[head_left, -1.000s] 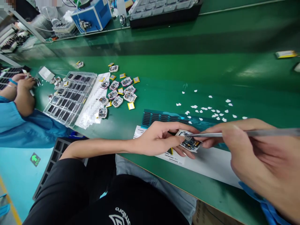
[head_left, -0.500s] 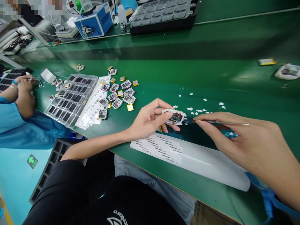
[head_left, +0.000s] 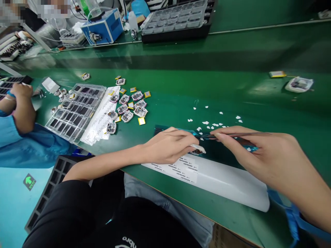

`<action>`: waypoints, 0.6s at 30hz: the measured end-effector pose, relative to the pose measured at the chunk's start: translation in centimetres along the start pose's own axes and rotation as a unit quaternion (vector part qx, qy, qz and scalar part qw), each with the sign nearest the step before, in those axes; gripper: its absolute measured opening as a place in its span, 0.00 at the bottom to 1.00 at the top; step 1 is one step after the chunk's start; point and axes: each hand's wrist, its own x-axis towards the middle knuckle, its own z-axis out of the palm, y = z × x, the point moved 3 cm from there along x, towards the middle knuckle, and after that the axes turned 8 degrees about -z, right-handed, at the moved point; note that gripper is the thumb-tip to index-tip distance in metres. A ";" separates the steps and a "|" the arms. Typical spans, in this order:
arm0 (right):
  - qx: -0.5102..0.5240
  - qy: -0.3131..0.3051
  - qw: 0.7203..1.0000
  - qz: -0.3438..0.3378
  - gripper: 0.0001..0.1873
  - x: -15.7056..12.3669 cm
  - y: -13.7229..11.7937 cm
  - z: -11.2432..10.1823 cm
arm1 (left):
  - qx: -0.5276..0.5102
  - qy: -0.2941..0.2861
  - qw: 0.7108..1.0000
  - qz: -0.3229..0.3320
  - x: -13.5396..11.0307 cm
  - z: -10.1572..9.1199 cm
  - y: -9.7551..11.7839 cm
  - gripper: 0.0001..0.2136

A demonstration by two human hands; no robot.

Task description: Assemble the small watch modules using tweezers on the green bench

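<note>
My left hand [head_left: 170, 146] is closed around a small white electronic device casing [head_left: 199, 148], palm turned down. Only the casing's tilted edge shows past the fingers. In my right hand [head_left: 269, 156] is a pair of metal tweezers [head_left: 240, 134], pinched between thumb and index finger. Their tips point left, close to my left fingertips, over a dark glossy strip [head_left: 219, 150]. Whether the tips hold anything is too small to tell. Several small white pieces [head_left: 205, 123] lie on the bench just beyond. A white sheet [head_left: 230, 182] with printed labels [head_left: 178, 168] lies below both hands.
Several open casings [head_left: 127, 116] with yellow batteries [head_left: 141, 121] lie left of my hands, beside label sheets [head_left: 99, 119] and a clear compartment tray [head_left: 76, 112]. Another casing [head_left: 299, 84] is at right. A co-worker's arm [head_left: 23, 110] is at far left. A blue box [head_left: 103, 27] stands behind.
My left hand has turned palm down with the casing, hiding most of its open face. The tweezer tips are now nearer my left fingers. The co-worker's hand has moved left.
</note>
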 end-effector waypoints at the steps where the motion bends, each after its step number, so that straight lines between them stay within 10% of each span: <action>1: 0.003 -0.002 1.000 0.002 0.30 0.0 0.1 0.1 | 0.014 -0.006 1.000 0.002 0.0 0.2 -0.1 0.17; 18: -0.010 0.004 0.998 -0.056 0.19 -0.6 -0.2 0.5 | 0.004 -0.007 1.000 -0.006 0.1 0.3 -0.6 0.18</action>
